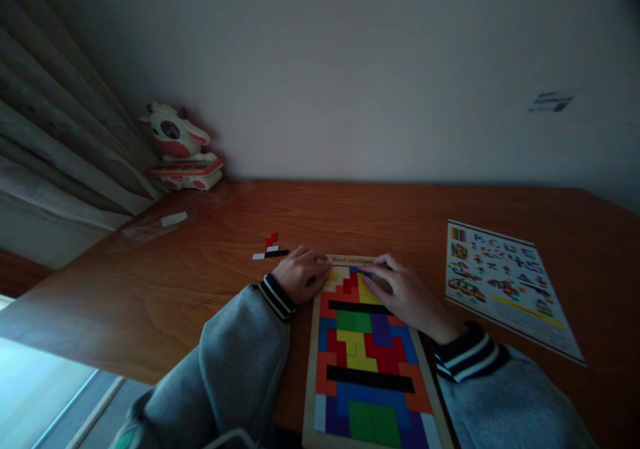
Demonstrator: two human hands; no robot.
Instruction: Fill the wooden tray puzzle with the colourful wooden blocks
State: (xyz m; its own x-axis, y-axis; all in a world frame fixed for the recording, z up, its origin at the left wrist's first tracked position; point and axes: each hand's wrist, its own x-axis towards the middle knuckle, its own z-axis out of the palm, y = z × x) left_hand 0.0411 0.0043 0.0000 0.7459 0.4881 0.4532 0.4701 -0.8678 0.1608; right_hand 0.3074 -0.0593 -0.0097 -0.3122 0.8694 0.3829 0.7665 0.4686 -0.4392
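Grey sleeves (pixel 243 355) with striped cuffs frame the lower part of my view. My left hand (pixel 301 274) rests at the upper left corner of the puzzle board (pixel 310 382), its fingers bent; I cannot tell whether they pinch anything. My right hand (pixel 403 295) reaches over the upper right corner, thumb apart from the extended fingers, near a yellow piece (pixel 367 293); whether it grips a piece is unclear. Between my arms, the board lies on the brown bench (pixel 350 209), largely filled with coloured pieces. Just beyond my left hand lie a black strip (pixel 277 253) and a red piece (pixel 271 239). Farther right is a printed sheet (pixel 505 282); at the far left, a cow toy (pixel 175 132) stands near the curtain (pixel 60 115).
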